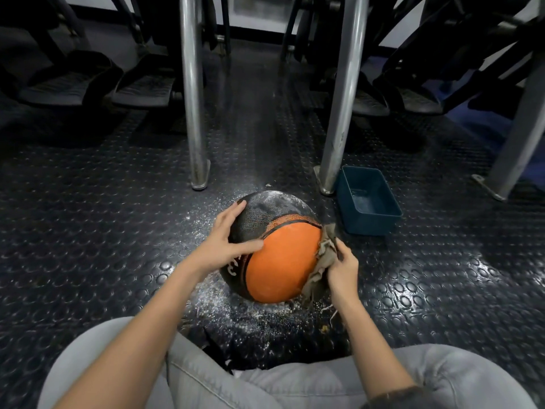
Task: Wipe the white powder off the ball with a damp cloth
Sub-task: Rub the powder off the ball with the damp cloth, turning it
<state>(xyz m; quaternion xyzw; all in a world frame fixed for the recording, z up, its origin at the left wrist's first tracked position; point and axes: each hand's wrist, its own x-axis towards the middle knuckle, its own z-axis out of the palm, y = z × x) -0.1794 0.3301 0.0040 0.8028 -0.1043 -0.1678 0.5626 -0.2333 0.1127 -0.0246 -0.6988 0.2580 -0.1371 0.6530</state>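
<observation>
An orange and black ball (280, 255) sits on the dark studded floor in front of my knees. Its orange panel faces me and looks clean, while white powder still dusts the black top part. My left hand (227, 243) lies spread over the ball's left side, fingers straight, steadying it. My right hand (342, 270) grips a crumpled beige cloth (321, 261) and presses it against the ball's right side.
A dark blue rectangular tub (368, 199) stands on the floor just right of the ball. Two shiny metal legs (193, 93) (342, 93) rise behind it, with machine pedals beyond. White powder (212, 293) is scattered on the floor around the ball.
</observation>
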